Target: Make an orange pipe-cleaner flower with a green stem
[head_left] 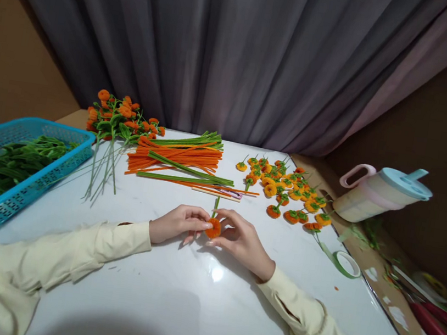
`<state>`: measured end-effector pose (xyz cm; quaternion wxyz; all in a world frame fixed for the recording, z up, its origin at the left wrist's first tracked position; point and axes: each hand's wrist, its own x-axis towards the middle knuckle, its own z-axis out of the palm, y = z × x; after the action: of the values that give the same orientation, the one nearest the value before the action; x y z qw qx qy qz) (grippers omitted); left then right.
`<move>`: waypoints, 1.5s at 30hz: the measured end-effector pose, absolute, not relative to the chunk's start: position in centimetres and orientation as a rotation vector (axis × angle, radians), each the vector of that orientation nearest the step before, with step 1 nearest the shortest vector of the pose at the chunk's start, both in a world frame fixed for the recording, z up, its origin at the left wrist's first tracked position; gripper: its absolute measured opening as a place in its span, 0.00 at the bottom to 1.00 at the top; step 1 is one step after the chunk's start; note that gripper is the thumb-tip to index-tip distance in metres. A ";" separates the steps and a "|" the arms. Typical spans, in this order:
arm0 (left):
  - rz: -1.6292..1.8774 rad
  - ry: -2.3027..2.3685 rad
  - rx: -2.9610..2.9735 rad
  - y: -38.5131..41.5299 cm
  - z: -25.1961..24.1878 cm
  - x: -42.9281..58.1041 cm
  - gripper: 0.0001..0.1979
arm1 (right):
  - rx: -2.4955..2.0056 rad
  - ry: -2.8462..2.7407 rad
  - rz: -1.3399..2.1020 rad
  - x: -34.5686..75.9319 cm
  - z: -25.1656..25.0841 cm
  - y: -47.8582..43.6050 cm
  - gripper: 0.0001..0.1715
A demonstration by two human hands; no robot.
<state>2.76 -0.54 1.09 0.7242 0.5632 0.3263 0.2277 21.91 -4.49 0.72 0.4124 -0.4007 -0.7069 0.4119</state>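
Note:
Both of my hands meet at the middle of the white table [171,299]. Between them is a small orange pipe-cleaner flower [213,227] with a short green stem pointing up. My left hand [178,224] pinches its left side with closed fingers. My right hand [240,241] curls round its right side. Just beyond the hands lie loose orange and green pipe cleaners [180,161] in a spread pile.
A blue basket [45,176] of green leaves sits at the left edge. Finished orange flowers on stems [120,117] lie behind it. Several small orange and yellow flower heads [287,190] are at the right, with green tape [345,264], a pale jug [382,192] and red-handled tools [434,324].

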 end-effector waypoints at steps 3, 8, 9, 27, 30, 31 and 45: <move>0.481 0.699 1.224 -0.6 1.1 2.8 0.15 | -0.972 -1.974 0.795 21.9 0.9 -4.8 0.17; 0.497 0.715 1.235 -0.7 1.5 3.0 0.16 | -0.983 -2.005 0.702 21.6 1.3 -5.3 0.09; 0.488 0.719 1.241 -0.7 1.5 3.0 0.16 | -0.984 -2.004 0.702 21.6 1.3 -5.3 0.09; 0.345 0.716 1.339 -0.3 1.2 2.7 0.10 | -0.961 -2.165 0.716 21.7 1.1 -5.4 0.11; 0.323 0.695 1.345 -0.2 1.2 2.7 0.07 | -0.924 -2.190 0.691 21.7 0.9 -5.5 0.10; 0.318 0.688 1.346 -0.1 1.2 2.6 0.07 | -0.915 -2.192 0.692 21.7 0.9 -5.6 0.10; 0.471 0.744 1.412 -0.5 0.6 2.6 0.13 | -1.082 -1.827 1.048 21.3 1.5 -5.2 0.11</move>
<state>2.61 -0.49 0.57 0.6734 0.6274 0.3304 0.2092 21.30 -5.24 1.47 0.3774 -0.4234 -0.7145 0.4097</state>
